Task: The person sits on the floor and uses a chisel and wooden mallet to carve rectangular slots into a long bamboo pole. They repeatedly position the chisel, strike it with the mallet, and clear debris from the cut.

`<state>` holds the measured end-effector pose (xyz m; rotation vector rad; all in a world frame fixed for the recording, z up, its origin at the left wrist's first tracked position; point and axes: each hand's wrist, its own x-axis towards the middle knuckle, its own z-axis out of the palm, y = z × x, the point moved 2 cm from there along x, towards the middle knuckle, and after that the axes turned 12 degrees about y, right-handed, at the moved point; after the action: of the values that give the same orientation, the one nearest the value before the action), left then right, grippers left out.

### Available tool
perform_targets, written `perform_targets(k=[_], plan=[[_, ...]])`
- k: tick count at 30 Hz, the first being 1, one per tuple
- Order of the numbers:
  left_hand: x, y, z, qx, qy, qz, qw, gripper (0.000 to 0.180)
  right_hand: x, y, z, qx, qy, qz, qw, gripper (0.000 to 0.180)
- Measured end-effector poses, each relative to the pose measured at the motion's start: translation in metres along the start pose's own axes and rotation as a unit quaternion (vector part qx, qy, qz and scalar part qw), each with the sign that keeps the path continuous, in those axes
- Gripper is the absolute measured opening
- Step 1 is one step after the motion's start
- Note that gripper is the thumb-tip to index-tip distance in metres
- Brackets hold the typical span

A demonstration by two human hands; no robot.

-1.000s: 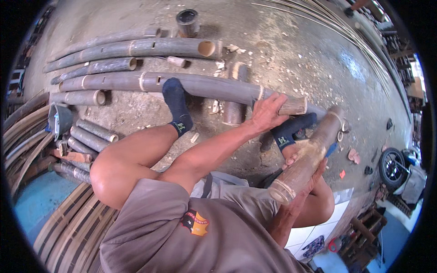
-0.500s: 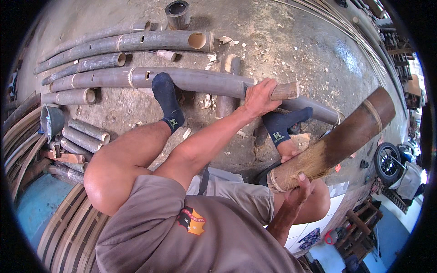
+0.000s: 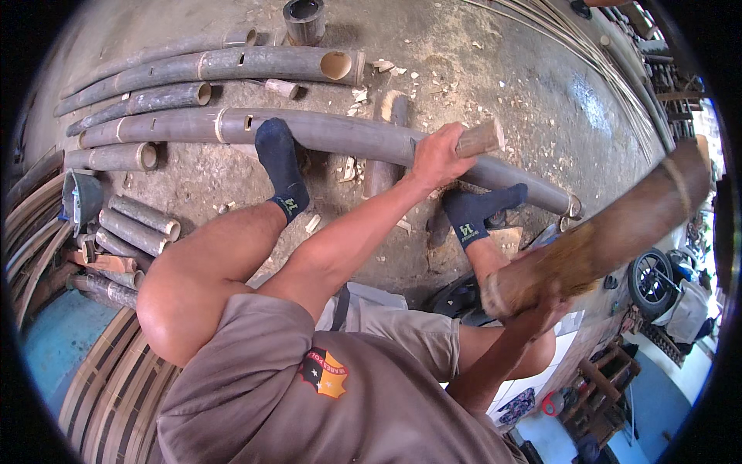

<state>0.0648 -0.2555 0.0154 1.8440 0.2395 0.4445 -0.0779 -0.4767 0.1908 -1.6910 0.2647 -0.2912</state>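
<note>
My left hand point(image 3: 439, 157) is closed around a thick wooden handle point(image 3: 481, 139), whose butt sticks out to the right. Whatever is at its other end is hidden by my fist. The fist rests over a long grey-brown bamboo pole point(image 3: 340, 133) on the floor, with a small rectangular slot cut near my foot. My right hand point(image 3: 545, 311), blurred, grips the near end of a thick brown bamboo section point(image 3: 595, 247), raised and tilted up to the right. My socked left foot point(image 3: 280, 158) presses on the pole; my socked right foot point(image 3: 483, 210) is beside it.
A short bamboo piece point(image 3: 384, 174) lies crosswise under the pole. More bamboo poles point(image 3: 278, 63) lie beyond, some slotted. A dark can point(image 3: 304, 23) stands at the far side. Wood chips litter the floor. Cut bamboo lengths point(image 3: 135, 228) and a grey bucket point(image 3: 82, 195) are at left.
My right hand has swung the thick bamboo section upward and to the right, away from the wooden handle. My left hand stays over the pole with nearly the same grip.
</note>
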Motion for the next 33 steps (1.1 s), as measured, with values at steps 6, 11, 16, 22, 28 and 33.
perform_targets(k=[6,11,16,22,28,33], plan=[[0.015,-0.005,0.002,0.004,0.044,-0.067,0.997,0.043,0.047,0.016,0.073,-0.417,-0.023,0.004,0.908,0.074],[0.019,0.001,-0.003,0.032,0.064,-0.093,0.993,0.047,0.14,-0.037,0.023,-0.389,0.102,-0.166,0.9,0.058],[0.022,0.004,0.004,0.019,0.069,-0.107,0.992,0.043,0.158,-0.128,0.037,0.004,0.336,-0.222,0.915,0.054],[0.023,-0.008,-0.006,0.04,0.097,-0.087,0.991,0.045,0.143,-0.043,0.021,-0.354,-0.051,-0.051,0.932,0.052],[0.019,-0.004,0.008,0.025,0.082,-0.092,0.992,0.044,0.164,-0.139,0.044,0.03,0.339,-0.178,0.923,0.048],[0.031,-0.015,0.003,0.044,0.082,-0.095,0.991,0.044,0.113,-0.023,0.052,-0.329,-0.054,-0.066,0.94,0.048]])
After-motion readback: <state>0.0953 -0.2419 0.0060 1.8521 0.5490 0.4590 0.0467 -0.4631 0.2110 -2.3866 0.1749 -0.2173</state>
